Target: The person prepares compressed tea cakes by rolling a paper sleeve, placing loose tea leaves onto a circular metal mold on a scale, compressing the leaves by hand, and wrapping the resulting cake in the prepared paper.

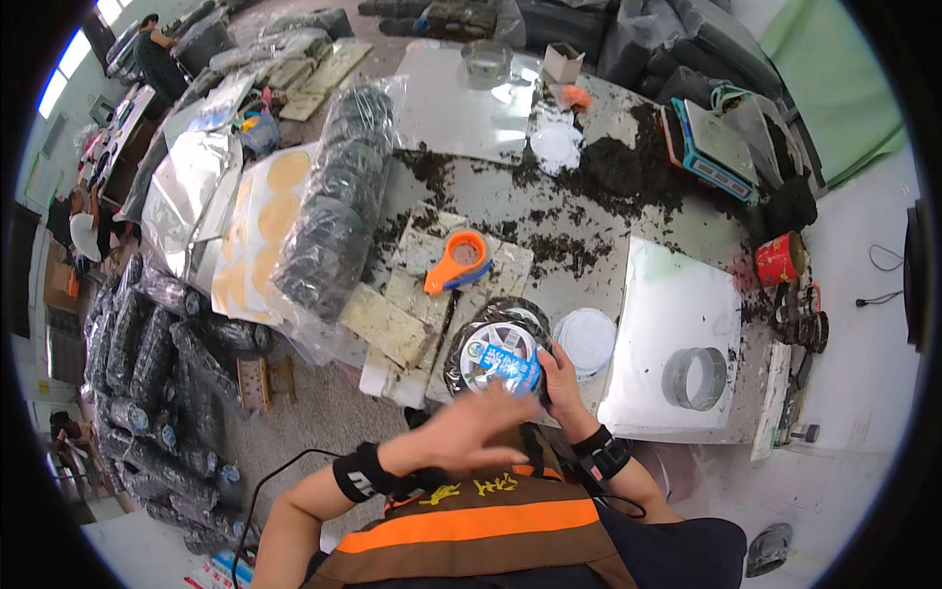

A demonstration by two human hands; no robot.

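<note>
A round pack in clear film point(500, 353), dark inside with a blue and white printed label on its face, stands near the table's front edge. My right hand point(561, 379) grips its right side. Slightly blurred, my left hand point(475, 423) is spread flat over the pack's lower edge; whether it touches is unclear. Just behind the pack, an orange tape dispenser point(444, 274) with a blue part rests on pale boards point(386, 324). A stack of white discs point(585, 341) lies right of the pack. Farther right, a clear ring point(694, 378) stands on a white sheet point(640, 339).
A long bag of round dark packs point(335, 199) and a sheet of round stickers point(261, 221) lie left. Dark crumbly material point(618, 169) is scattered behind, near a digital scale point(710, 151). A red tin point(780, 258) stands right. Film-wrapped rolls point(154, 353) pile up on the left; people are farther off.
</note>
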